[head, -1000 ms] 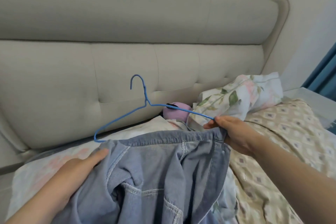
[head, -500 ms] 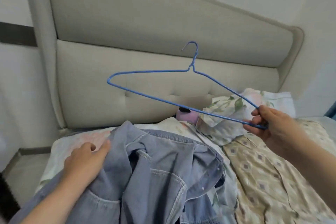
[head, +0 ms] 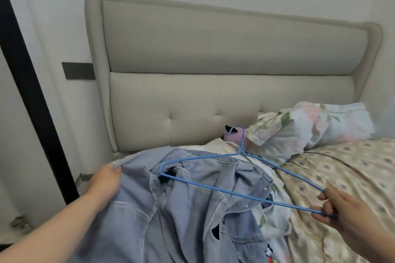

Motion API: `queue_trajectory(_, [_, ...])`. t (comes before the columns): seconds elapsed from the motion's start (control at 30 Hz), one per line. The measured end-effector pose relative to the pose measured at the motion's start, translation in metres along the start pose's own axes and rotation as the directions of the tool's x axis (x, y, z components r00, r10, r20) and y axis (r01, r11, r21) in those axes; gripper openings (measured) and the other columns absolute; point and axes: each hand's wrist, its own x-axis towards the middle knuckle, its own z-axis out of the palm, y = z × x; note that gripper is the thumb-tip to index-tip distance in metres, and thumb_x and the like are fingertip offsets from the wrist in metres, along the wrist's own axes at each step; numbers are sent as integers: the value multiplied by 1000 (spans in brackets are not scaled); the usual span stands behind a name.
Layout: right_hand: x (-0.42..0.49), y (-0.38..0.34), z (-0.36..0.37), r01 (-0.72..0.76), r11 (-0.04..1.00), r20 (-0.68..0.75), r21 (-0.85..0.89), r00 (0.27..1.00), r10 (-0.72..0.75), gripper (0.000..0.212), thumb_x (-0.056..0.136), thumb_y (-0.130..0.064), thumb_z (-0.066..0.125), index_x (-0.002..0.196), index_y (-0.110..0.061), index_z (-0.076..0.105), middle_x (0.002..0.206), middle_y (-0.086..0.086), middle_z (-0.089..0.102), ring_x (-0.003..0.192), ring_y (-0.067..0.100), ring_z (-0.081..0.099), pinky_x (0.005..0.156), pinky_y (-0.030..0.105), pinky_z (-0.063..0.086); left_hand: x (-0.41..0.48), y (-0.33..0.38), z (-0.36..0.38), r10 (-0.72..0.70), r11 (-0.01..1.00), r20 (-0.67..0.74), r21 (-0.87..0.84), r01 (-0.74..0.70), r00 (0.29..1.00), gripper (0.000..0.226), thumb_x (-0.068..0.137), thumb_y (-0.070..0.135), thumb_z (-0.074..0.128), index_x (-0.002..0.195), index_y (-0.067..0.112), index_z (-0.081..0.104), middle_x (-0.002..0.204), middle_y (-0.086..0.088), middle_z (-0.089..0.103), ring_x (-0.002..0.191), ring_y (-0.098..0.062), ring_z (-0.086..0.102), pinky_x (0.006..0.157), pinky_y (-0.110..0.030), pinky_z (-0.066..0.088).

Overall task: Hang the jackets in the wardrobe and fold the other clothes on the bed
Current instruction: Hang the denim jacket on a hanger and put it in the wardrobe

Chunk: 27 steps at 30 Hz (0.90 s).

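Now, step: hanging the jacket [head: 181, 205]
Left hand [head: 104, 181]: pinching denim
Right hand [head: 335, 209]: closed on hanger [head: 213, 179] end
Next: likely feed hanger into shoulder

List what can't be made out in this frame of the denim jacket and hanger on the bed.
- Denim jacket, head view: hem and lower sleeves cut off by the bottom edge.
- Blue hanger: whether its left tip sits inside the collar is unclear.
- Pink object: mostly hidden behind the floral pillow.
- Right hand: fingers cover the hanger's end.
- Left hand: grips the jacket; fingertips hidden in fabric.
- Wardrobe: out of view.
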Motion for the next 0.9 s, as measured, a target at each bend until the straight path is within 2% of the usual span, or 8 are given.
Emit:
queue_trajectory(0.13, [9,3,-7,-21,1000,-19,-5,1000,21,28,104,-15,47,85,4,55,48,9,39,51,25,68,44,28,56,19,21,-32,39,993,-118,118,-25,992,34,98,22,50,67,8,54,85,-25,61,78,-34,53,67,-37,38])
queue_trajectory(0.27, [21,14,10,7,997,-10,-73,1000,-8,28,102,-12,49,84,9,57,48,8,43,52,27,61,46,30,56,10,54,-41,232,953,-214,245,-178,949,26,94,21,49,70,12,48,71,-9,49,73,-32,47,64,-38,36])
queue_trajectory(0.47, [31,54,84,-87,995,123,-43,988,92,27,103,-14,47,87,5,59,48,7,51,50,22,63,49,31,56,-43,74,30,438,763,177,446,-468,882,15,93,29,55,88,16,58,95,-7,64,94,-32,60,73,-37,45])
queue_trajectory(0.53, [37,66,99,-145,989,146,-10,979,145,30,104,-20,46,89,2,59,50,7,51,51,19,60,50,32,56,-63,70,54,485,704,207,484,-520,850,17,90,30,61,97,15,60,104,-8,61,102,-33,58,79,-38,44])
queue_trajectory(0.63, [47,75,105,-258,962,175,85,955,241,34,106,-28,43,91,0,57,53,5,51,51,19,62,49,32,56,-88,59,92,638,570,282,452,-686,716,41,80,30,73,116,13,65,115,-7,62,107,-34,60,88,-46,49])
queue_trajectory(0.77, [54,84,96,-497,790,207,360,868,451,43,108,-34,35,91,0,55,75,17,60,64,34,69,40,37,56,-111,49,141,694,434,457,350,-830,556,46,90,13,48,132,31,54,111,10,60,113,-16,58,119,-47,18])
queue_trajectory(0.83, [53,94,92,-561,722,212,405,826,522,38,108,-27,36,88,-3,58,76,17,66,56,31,69,37,34,55,-110,45,152,632,493,493,340,-801,598,36,95,17,42,124,34,53,101,9,52,106,-17,55,109,-37,28])
queue_trajectory(0.9, [51,105,90,-583,706,219,402,810,544,26,104,-12,44,92,-1,65,69,14,68,47,25,66,37,28,54,-106,41,154,589,545,503,331,-770,633,22,97,23,42,114,31,51,96,7,46,102,-19,52,79,-31,31])
